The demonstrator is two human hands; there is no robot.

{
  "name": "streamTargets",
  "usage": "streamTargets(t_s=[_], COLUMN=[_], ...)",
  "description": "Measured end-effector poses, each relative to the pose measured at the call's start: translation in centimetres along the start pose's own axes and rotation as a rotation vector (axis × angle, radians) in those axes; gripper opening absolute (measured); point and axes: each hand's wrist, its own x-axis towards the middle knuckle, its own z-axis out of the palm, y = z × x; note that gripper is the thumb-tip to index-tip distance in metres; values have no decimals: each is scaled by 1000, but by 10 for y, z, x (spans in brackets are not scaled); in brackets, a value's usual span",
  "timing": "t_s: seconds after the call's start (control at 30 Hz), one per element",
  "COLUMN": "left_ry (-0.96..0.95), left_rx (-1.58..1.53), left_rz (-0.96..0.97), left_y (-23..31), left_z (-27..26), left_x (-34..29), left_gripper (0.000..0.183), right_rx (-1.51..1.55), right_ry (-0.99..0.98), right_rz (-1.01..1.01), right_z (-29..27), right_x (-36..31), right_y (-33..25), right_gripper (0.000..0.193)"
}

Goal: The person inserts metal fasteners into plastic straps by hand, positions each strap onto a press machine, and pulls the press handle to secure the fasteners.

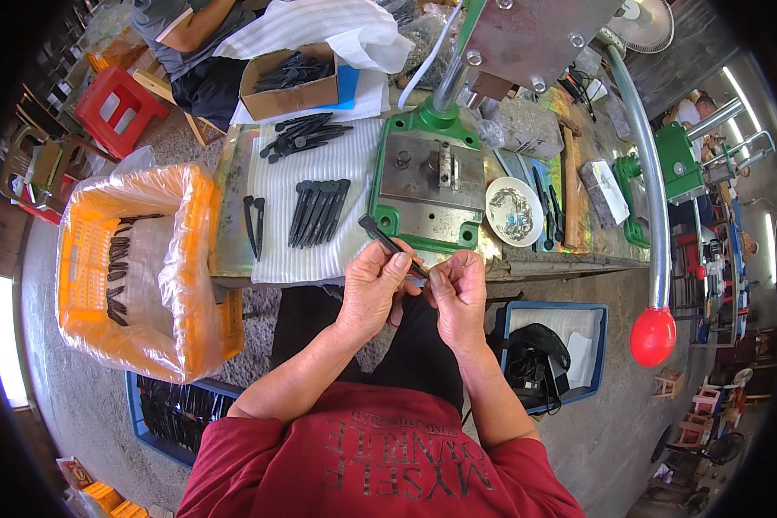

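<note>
A slim black plastic part with a wider head (pixel 378 230) slants between my hands in front of the green hand press (pixel 390 223). My left hand (pixel 369 289) pinches it along its shaft, head end pointing up and left. At its lower end, my right hand (pixel 459 298) has thumb and fingers pressed together; anything small between those fingertips is hidden. To the left, a row of similar black parts (pixel 319 211) lies on white foam sheet (pixel 272 194), with two more black parts (pixel 254 226) beside it and a loose pile (pixel 306 135) behind.
Right of the press stands a white dish (pixel 511 184) of small metal pieces. The press's long lever (pixel 652 173) ends in a red knob (pixel 653 337). A lined orange crate (pixel 207 216) stands left, a cardboard box (pixel 319 93) behind, a blue bin (pixel 597 345) below right. Another person (pixel 198 39) sits across.
</note>
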Motion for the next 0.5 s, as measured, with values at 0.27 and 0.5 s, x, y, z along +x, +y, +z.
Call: streamTargets(t_s=[0.27, 0.5], left_ry=[55, 100], left_rx=[-79, -143], left_rz=[46, 34], left_y=[2, 0], left_z=[2, -2], left_x=[2, 4], left_gripper=[12, 10], right_rx=[28, 63], right_ry=[6, 10], right_rz=[-12, 24], right_z=[2, 4], right_x=[3, 2], right_y=[4, 5], right_gripper=[18, 15])
